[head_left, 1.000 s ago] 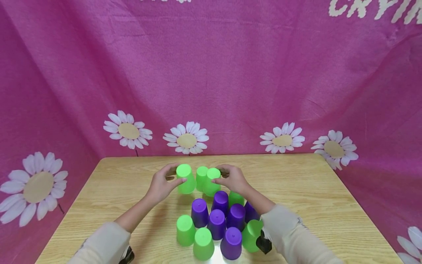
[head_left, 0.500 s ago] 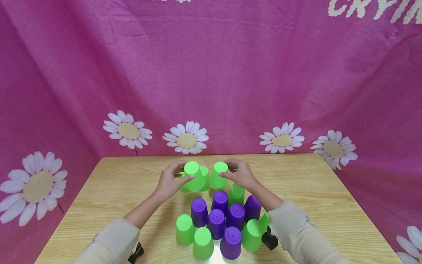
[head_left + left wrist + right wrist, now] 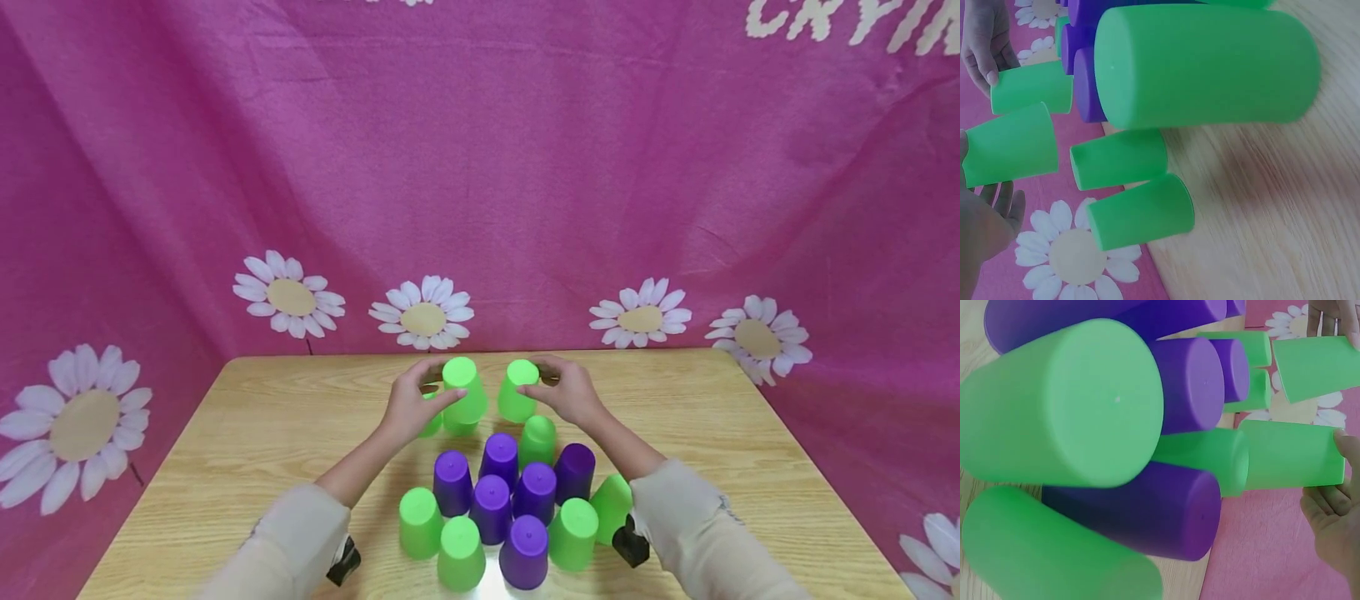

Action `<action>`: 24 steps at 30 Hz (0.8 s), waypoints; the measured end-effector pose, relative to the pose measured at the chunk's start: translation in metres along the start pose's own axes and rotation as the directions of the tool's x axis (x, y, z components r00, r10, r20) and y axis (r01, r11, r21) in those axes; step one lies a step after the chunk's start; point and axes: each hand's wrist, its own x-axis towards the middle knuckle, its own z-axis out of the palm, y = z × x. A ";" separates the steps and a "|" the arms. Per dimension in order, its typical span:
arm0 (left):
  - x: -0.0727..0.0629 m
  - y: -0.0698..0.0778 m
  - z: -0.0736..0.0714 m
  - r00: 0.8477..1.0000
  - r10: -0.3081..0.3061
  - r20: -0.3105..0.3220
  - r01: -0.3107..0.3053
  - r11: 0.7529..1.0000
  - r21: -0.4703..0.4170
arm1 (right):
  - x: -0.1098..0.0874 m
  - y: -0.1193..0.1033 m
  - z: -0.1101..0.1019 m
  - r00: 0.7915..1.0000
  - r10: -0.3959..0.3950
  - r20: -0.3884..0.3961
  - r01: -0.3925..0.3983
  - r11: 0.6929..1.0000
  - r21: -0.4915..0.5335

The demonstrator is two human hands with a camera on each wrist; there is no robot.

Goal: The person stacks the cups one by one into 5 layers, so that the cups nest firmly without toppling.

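Note:
My left hand (image 3: 411, 406) grips an upside-down green cup (image 3: 465, 387), thumb on the near side and fingers behind. That cup is raised over the back of the table, in front of two more green cups (image 3: 430, 425) that it partly hides. To the right, my right hand (image 3: 573, 396) holds another upside-down green cup (image 3: 517, 390) off the table. In the left wrist view the two back cups (image 3: 1144, 212) stand apart from both held cups. A green cup (image 3: 537, 439) stands just below the right hand's cup; the right wrist view shows this standing cup (image 3: 1235, 462) overlapping the held one.
Several upside-down purple cups (image 3: 492, 504) stand clustered in the middle. Green cups (image 3: 462, 554) stand in front of them, with another green cup (image 3: 612, 508) at the right beside my sleeve. A pink cloth (image 3: 480, 208) with daisies hangs behind the wooden table (image 3: 300, 433).
Both hands have moved right and slightly up with their green cups. The left hand's cup has passed in front of the back cups, and the gap between it and the right hand's cup is narrower.

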 end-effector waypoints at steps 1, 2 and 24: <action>0.001 -0.001 0.002 1.000 0.006 -0.006 -0.006 1.000 -0.001 | 0.000 0.001 -0.001 1.000 0.001 -0.006 -0.001 1.000 0.001; 0.003 -0.001 0.004 1.000 0.007 -0.012 -0.007 1.000 -0.004 | 0.000 0.002 -0.002 1.000 0.005 -0.009 -0.005 1.000 0.003; 0.022 -0.003 0.039 1.000 -0.011 0.002 0.011 1.000 0.001 | -0.004 0.020 -0.007 0.996 0.049 -0.080 -0.048 0.999 0.019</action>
